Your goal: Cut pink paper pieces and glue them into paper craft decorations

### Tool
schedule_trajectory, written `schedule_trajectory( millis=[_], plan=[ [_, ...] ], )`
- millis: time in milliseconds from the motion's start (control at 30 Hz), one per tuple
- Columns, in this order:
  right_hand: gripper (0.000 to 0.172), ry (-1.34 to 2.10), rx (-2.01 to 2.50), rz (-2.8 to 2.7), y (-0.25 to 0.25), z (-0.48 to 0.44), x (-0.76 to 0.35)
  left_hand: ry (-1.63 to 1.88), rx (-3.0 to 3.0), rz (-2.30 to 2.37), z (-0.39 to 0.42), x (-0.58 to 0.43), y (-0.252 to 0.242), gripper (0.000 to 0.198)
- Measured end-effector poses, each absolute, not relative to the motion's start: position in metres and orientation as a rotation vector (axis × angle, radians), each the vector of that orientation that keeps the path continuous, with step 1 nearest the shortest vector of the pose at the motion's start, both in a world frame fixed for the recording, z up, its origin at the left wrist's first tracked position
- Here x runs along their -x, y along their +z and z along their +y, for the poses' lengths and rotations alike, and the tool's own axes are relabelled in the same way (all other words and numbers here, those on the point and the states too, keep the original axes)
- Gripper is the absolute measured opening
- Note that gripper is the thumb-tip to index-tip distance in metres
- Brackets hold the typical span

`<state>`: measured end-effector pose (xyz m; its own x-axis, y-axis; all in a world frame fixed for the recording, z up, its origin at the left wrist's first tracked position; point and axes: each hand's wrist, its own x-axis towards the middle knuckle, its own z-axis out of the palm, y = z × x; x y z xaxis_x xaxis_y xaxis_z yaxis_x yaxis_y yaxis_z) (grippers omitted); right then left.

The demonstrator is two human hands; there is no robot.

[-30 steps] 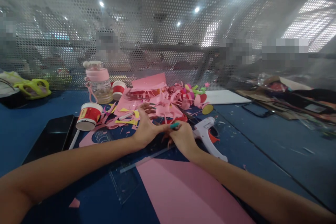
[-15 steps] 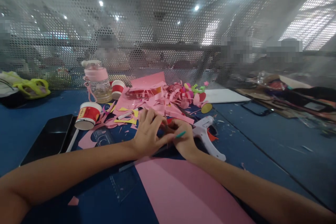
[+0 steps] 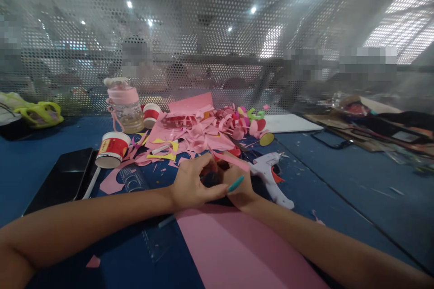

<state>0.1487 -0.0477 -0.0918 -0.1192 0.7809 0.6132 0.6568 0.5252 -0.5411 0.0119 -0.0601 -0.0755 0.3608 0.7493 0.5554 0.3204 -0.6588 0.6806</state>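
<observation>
My left hand [image 3: 193, 180] is curled around a dark rounded thing [image 3: 210, 179] at the centre, its fingers bent and its thumb pointing right. Against it, my right hand [image 3: 239, 183] is closed, with a teal-tipped stick [image 3: 236, 184] showing at its fingers. A pink paper strip [image 3: 232, 160] lies across the top of the right hand. What the right fingers grip is partly hidden. Below both hands lies a large pink sheet [image 3: 237, 248]. The white glue gun [image 3: 271, 178] rests just right of the right hand.
Pink paper scraps [image 3: 196, 131] are heaped behind the hands. Two paper cups [image 3: 112, 149], a pink-lidded bottle [image 3: 125, 104] and a black phone [image 3: 61, 180] are at the left. A clear ruler [image 3: 132, 177] lies nearby. A white sheet [image 3: 291, 123] is at the back right.
The left hand has gone from spread fingers to a curled grip around the dark thing. A pink strip now shows over the right hand, and the teal-tipped stick sits slightly lower.
</observation>
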Motion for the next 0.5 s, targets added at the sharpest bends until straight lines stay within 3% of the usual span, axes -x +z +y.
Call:
schedule_trajectory(
  millis=[133, 500],
  plan=[
    [0.017, -0.139, 1.317, -2.051, -0.089, -0.048, -0.152, 1.264, -2.047, 0.977, -0.061, -0.016, -0.076, 0.034],
    [0.018, -0.421, 1.585, -2.265, -0.078, -0.048, -0.153, 1.177, -1.817, 1.0, -0.06, -0.02, -0.078, 0.035]
  ],
)
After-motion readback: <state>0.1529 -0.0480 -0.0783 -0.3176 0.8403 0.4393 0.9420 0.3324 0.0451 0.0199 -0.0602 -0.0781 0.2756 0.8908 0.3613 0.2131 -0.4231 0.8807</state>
